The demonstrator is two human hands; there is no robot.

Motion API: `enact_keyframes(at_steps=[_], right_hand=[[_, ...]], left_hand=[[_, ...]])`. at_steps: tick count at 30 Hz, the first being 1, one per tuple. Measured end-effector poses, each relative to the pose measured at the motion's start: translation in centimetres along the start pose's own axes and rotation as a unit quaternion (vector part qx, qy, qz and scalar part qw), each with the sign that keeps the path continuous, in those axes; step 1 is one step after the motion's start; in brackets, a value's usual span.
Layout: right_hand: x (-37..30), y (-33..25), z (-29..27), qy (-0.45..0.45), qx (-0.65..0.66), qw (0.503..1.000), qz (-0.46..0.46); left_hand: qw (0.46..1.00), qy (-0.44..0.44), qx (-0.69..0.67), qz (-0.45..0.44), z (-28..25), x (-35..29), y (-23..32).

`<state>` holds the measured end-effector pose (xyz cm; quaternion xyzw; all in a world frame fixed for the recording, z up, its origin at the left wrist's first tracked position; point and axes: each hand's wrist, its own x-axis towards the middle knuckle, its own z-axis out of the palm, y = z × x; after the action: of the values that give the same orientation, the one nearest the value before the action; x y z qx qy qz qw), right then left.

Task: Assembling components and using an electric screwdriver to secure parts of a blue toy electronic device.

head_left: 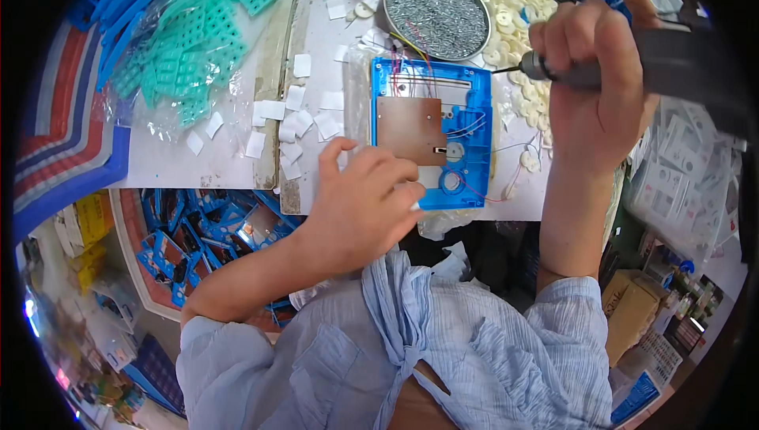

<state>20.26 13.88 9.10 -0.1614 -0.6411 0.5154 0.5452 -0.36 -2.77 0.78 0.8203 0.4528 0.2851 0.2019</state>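
Observation:
A blue plastic casing lies on the work table in front of me, with a brown circuit board and thin coloured wires in it. At the casing's lower left corner my left hand is curled, fingertips and thumb closed on the edge; a small white spot shows between them, too small to name. My right hand is wrapped round a dark grey electric screwdriver, raised to the right of the casing. Its thin bit points left, near the casing's upper right corner and apart from the board.
Beyond the casing stands a round metal bowl of small screws, beside cream-coloured discs. White paper squares lie scattered left. Farther left is a bag of green plastic pieces. Below the table edge, a bin holds blue casings.

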Motion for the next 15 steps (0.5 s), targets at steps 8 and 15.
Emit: enact_keyframes(at_steps=[8,15], right_hand=[[-5.5,-3.4,1.3,0.149,-0.351,0.902,-0.203],[-10.2,-1.6,1.4,-0.18,-0.353,0.91,0.124]], left_hand=[[0.94,0.05,-0.224,-0.254,-3.0,1.8,-2.2],[0.965,-0.005,-0.173,-0.198,-3.6,1.4,-1.5]])
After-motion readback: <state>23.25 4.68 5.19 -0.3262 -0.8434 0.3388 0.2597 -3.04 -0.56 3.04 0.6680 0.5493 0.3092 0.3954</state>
